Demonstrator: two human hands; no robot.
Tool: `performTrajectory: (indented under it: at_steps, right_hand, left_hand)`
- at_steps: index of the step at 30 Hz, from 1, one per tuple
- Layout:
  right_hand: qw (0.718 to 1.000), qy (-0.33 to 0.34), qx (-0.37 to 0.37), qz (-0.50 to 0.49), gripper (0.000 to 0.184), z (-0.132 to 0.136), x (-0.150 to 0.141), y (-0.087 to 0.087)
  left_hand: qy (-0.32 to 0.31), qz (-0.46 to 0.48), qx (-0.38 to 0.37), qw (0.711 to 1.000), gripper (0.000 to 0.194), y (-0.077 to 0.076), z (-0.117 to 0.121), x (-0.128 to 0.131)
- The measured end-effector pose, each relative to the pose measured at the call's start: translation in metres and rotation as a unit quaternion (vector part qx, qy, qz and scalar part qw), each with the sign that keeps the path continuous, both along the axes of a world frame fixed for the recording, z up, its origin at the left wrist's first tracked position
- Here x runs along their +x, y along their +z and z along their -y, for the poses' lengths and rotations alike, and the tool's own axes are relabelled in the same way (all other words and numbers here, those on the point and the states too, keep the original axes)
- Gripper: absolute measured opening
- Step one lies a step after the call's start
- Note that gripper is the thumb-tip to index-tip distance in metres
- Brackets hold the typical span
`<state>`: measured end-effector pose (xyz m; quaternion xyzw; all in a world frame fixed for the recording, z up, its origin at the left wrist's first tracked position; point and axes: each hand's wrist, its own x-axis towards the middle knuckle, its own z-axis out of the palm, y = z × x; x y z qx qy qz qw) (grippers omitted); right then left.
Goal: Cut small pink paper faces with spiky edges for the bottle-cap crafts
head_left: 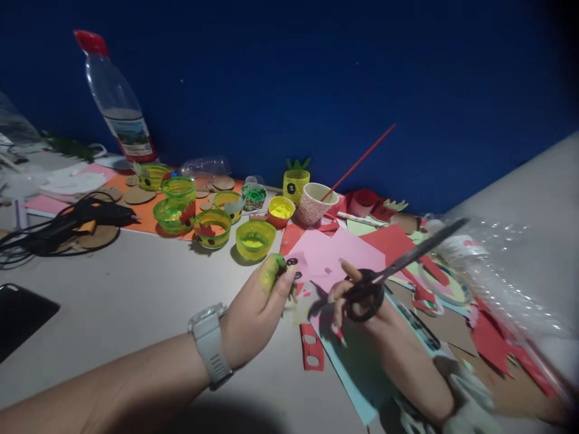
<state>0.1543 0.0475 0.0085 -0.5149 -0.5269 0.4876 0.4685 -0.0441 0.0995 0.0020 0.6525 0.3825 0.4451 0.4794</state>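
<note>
My left hand [260, 310], with green and yellow paint on its index finger and a grey watch at the wrist, pinches a piece of pink paper [305, 265] with small black ovals drawn near the fingertips. How far this piece reaches among the pink paper behind it is hard to tell. My right hand [362, 310] has its fingers in the black handles of a pair of scissors [407, 256]. The blades point up and to the right, away from the paper. Below the hands lies a red paper strip with cut-out holes [312, 348], beside light blue paper [350, 367].
Several yellow-green painted cups [256, 241] stand ahead, near a paint cup [280, 211] and a patterned cup [314, 205] holding a red stick. A plastic bottle [122, 114], tangled black cable [67, 223] and phone [22, 319] are leftward. Bubble wrap [515, 289] and paper scraps lie right.
</note>
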Motion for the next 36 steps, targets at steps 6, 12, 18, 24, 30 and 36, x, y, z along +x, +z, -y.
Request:
performTrajectory:
  at_steps: [6, 12, 18, 24, 30, 36]
  right_hand:
    - [0.993, 0.070, -0.098, 0.011, 0.052, 0.004, -0.005, -0.002]
    - [0.955, 0.257, -0.143, 0.027, 0.073, 0.001, 0.000, 0.015]
    - [0.935, 0.327, -0.121, 0.062, 0.043, 0.002, -0.001, 0.024]
    - [0.949, 0.297, -0.104, 0.028, 0.055, 0.009, -0.004, 0.003]
    - [0.939, 0.322, -0.104, 0.060, 0.051, 0.007, -0.002, 0.010]
    - [0.935, 0.313, -0.078, 0.148, 0.037, 0.001, 0.001, 0.018]
  left_hand:
    - [-0.014, 0.029, -0.012, 0.999, 0.024, 0.004, 0.001, -0.001]
    - [0.007, 0.025, -0.007, 1.000, 0.028, 0.004, 0.001, -0.003]
    - [-0.063, -0.001, -0.031, 0.998, 0.030, 0.003, 0.003, -0.004]
    - [-0.097, -0.021, -0.036, 0.994, 0.031, 0.003, 0.005, -0.005]
    - [-0.108, -0.012, -0.035, 0.993, 0.033, 0.006, 0.004, -0.004]
    - [-0.103, -0.016, -0.028, 0.994, 0.031, 0.005, 0.004, -0.004]
